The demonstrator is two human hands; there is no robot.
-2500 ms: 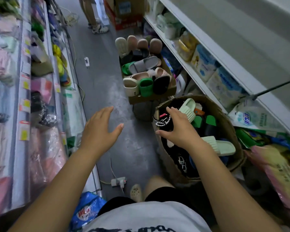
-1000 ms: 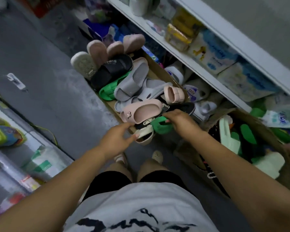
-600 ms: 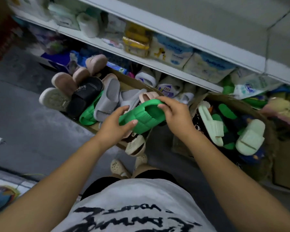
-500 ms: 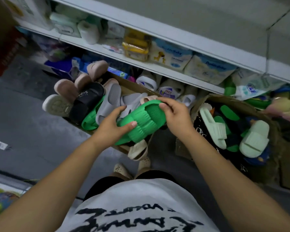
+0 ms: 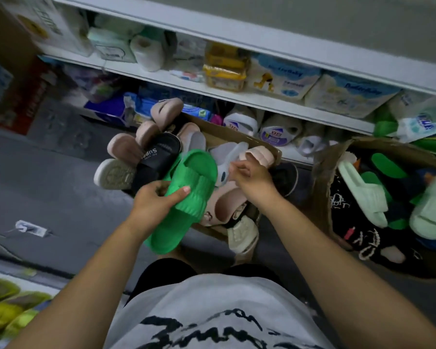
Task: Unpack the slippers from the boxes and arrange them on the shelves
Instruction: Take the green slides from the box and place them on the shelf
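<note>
Here, head view: left hand (image 5: 156,201) grips green slipper (image 5: 191,195), thumb on ribbed strap, thick smooth sole, just above brown cardboard box (image 5: 239,138). Box holds other slippers (image 5: 159,153), pink, grey, black, rounded. Right hand (image 5: 253,176) just beside, fingers curled; cannot tell if pinching anything. White flat shelf (image 5: 237,99) behind.

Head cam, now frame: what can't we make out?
Head view only.
The right hand: fingers curled above the grey slipper; whether its grip holds anything is unclear.
The near cardboard box: partly hidden by the green slipper in the left hand.
The right box: cut off by the frame's right edge.
The shelf packs: print blurred.
</note>
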